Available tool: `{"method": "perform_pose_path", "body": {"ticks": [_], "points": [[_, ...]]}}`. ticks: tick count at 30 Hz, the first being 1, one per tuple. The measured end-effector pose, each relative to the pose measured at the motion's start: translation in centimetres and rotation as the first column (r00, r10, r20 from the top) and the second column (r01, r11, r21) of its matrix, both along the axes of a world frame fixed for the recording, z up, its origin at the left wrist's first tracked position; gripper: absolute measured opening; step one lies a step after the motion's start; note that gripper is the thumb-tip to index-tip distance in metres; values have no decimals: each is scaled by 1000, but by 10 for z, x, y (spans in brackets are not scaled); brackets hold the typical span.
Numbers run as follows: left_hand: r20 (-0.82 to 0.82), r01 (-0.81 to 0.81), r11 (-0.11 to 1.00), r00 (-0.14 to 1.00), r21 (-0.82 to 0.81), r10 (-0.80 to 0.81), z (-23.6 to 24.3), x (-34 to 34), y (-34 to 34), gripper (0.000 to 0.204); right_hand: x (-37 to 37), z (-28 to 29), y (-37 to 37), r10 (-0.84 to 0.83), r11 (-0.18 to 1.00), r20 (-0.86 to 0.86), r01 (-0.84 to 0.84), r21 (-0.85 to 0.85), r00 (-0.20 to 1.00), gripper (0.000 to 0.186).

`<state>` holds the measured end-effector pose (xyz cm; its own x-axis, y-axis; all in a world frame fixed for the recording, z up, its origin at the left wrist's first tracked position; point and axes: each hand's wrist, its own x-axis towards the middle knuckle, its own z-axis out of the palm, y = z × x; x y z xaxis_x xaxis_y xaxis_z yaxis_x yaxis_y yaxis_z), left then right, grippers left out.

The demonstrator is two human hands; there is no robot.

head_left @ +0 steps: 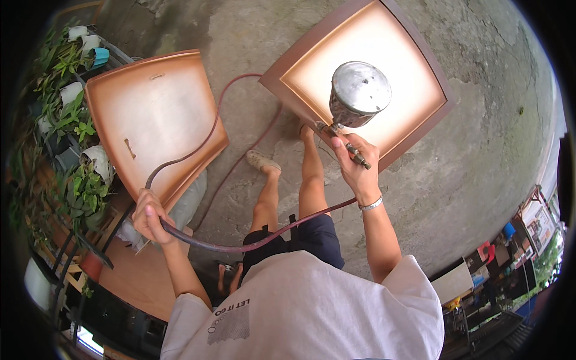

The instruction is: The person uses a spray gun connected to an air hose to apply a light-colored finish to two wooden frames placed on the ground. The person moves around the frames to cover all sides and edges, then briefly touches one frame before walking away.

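Note:
My right hand [359, 169] is closed round the handle of a spray gun [360, 90] with a round, paint-stained metal cup on top. The gun is over the lower edge of a panel [414, 75] with a dark brown border and a pale middle that shades to brown at its edges. My left hand [151, 217], out to the left, is wrapped round a dark red hose [258, 243]. From that hand one stretch loops up toward the panel, while another crosses my lap toward my right forearm. The gun's nozzle and trigger are mostly hidden.
A second panel [162, 105], pale with orange-brown edges, leans at the left beside potted plants [84, 186]. More hose [240, 159] trails over the concrete floor [480, 144] near my feet. Another person's feet [227, 276] show low at the left. Assorted clutter [492, 270] stands at the lower right.

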<state>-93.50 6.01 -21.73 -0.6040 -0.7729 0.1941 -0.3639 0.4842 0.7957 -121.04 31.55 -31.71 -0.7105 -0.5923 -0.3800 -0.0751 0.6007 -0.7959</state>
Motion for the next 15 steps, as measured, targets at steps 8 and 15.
{"method": "perform_pose_path", "body": {"ticks": [8,15], "points": [[-17,-20,1000,1000,-3,20,9,20,1,43,6,1,-17,-40,999,-16,40,-2,999,26],[53,5,997,999,-72,-1,10,25,6,44,-64,-34,-26,-338,941,-338,328,-88,878,46]]}}
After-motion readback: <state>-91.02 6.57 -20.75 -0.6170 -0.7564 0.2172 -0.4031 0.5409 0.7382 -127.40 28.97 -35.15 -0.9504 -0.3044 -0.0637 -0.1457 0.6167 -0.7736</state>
